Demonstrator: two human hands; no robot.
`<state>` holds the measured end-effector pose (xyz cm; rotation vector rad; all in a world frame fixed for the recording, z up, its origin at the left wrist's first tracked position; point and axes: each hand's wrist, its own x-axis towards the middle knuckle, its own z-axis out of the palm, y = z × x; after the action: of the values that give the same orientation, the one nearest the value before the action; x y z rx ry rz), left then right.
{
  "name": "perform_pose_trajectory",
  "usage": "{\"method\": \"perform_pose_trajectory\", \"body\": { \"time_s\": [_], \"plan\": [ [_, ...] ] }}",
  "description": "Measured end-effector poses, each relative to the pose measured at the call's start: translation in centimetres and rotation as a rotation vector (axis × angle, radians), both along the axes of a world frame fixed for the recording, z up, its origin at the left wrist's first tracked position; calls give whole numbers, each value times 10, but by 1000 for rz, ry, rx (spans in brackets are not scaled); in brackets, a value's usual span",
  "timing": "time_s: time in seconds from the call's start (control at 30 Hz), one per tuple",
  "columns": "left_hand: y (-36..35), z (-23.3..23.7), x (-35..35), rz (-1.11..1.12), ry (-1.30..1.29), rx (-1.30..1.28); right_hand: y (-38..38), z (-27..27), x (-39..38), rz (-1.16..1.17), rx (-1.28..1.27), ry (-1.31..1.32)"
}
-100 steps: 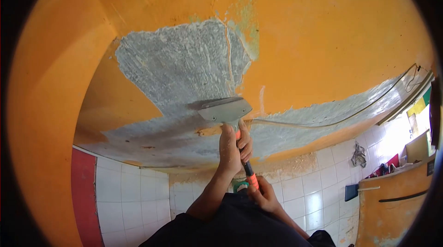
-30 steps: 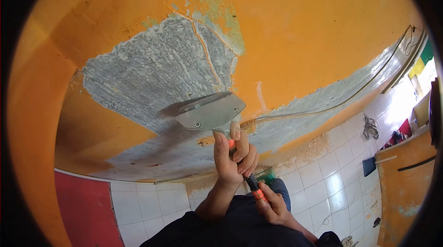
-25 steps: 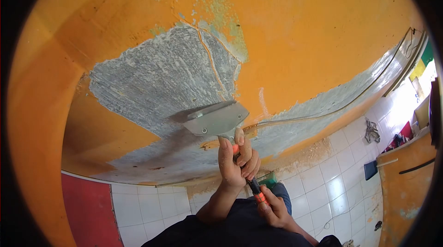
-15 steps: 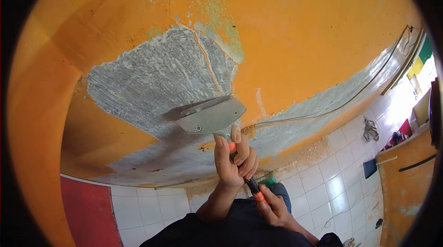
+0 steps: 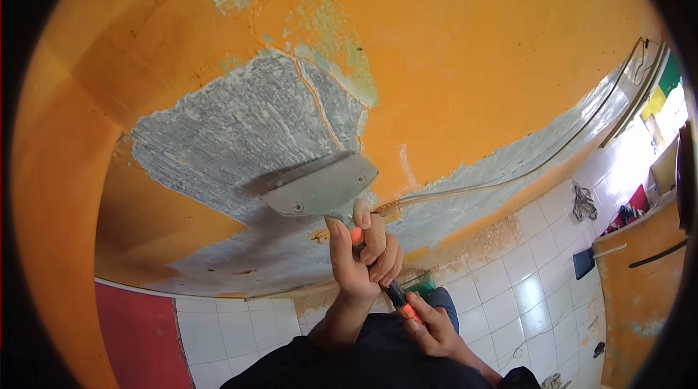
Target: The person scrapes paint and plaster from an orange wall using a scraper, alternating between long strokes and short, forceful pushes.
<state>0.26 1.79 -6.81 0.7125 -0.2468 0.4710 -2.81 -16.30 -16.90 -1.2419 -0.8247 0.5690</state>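
Note:
A wide scraper (image 5: 323,189) with a grey metal head and two screws has its blade edge at the bare grey patch (image 5: 240,120) of the orange wall. My left hand (image 5: 363,262) wraps round the upper part of its black and orange handle, just below the head, thumb up along one side. Lower down, my right hand (image 5: 432,323) is closed on the orange butt end of the same handle. Whether the whole blade edge touches the wall is hidden by the head.
Orange paint (image 5: 465,62) surrounds the bare patch, with peeling flakes above. A cable (image 5: 509,179) runs along the wall to the right. Below are white tiles (image 5: 502,316), a red panel (image 5: 138,331), a green object (image 5: 420,285) and an orange cabinet (image 5: 643,294).
The scraper head and my left hand have shifted slightly left in view. The wall patch has also slid a little left and down. Both hands keep their hold.

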Motion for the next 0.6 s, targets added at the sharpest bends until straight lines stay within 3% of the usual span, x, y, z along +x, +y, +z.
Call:
{"method": "perform_pose_trajectory", "body": {
  "time_s": [0.33, 0.47, 0.6],
  "plan": [
    [-1, -11, -2, 22, 79, 16, 3, -13, 5, 3, -2, -10],
    [-3, -46, -8, 33, 184, 13, 1, -38, -1, -9, -13, -2],
    [-1, -31, -5, 65, 153, 47, 4, -44, -1, 21, -11, 32]
  ]
}}
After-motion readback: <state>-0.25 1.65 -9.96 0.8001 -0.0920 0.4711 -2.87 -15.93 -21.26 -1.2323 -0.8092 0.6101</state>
